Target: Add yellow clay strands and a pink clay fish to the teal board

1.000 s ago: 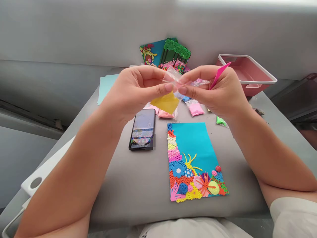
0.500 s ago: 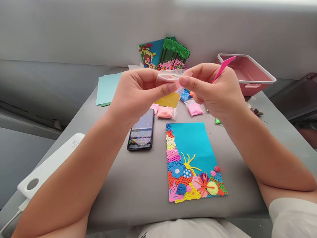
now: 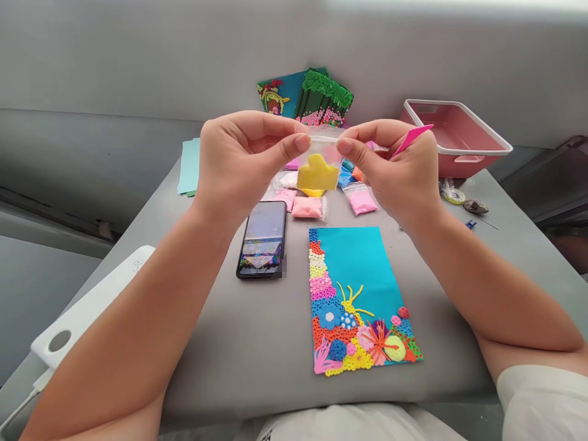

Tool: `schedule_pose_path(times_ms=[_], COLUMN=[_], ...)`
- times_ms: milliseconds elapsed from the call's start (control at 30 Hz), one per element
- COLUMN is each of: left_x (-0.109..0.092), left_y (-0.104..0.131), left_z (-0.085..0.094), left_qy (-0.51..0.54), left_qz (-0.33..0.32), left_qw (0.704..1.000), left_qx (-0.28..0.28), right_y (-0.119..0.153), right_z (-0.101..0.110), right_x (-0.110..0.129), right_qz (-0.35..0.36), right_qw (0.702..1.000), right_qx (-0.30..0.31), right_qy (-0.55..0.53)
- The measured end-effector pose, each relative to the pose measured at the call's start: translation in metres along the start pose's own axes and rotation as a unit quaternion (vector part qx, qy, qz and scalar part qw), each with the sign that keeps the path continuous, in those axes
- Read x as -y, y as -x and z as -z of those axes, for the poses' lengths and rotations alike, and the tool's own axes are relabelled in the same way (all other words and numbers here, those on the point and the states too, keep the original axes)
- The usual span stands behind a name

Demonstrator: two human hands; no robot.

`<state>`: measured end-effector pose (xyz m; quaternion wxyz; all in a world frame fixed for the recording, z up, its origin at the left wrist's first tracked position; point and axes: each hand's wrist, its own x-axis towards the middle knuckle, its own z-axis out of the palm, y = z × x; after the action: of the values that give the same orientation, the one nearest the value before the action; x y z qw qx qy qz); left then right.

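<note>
- Left hand [image 3: 245, 162]: thumb and fingers pinched together on the left upper corner of a clear bag [image 3: 318, 173] holding a yellow mass.
- Right hand [image 3: 402, 168]: thumb and fingers pinched on the opposite upper corner; a pink tool [image 3: 414, 139] is also lodged in this hand, its blade projecting past the knuckles.
- Position of the bag: raised between the hands, above the table [image 3: 229, 343] and in front of the loose packets, one of them pink [image 3: 361, 201]. Whether its top strip is sealed cannot be told.
- Possible faults: uneven pulling at the corners could tear the thin film or let one corner slip. Divided grip in the right hand could let the tool fall, perhaps onto the decorated blue card [image 3: 358, 257] nearer the body. A dropped bag could strike the phone [image 3: 263, 236], beside the card.
</note>
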<state>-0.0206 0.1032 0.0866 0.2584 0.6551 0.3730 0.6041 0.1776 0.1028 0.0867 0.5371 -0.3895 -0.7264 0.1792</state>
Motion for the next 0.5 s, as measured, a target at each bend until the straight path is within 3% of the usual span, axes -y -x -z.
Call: schedule_pose_path(times_ms=[200,500], left_x=[0.0020,0.0039], left_y=[0.0001,0.0022], left_z=[-0.0014,-0.0046], left_qy=[-0.017,0.006], left_qz=[0.019,-0.044], left_qw=[1.000,0.999], left_qx=[0.002,0.010], right_y=[-0.0004,-0.0008], right_z=[0.0008,0.0004], right_x=[-0.0034,-0.0069], right_qz=[-0.002,-0.007], right_qw=[1.000,1.000], right_qx=[0.002,0.006], right_qy=[0.013,0.013])
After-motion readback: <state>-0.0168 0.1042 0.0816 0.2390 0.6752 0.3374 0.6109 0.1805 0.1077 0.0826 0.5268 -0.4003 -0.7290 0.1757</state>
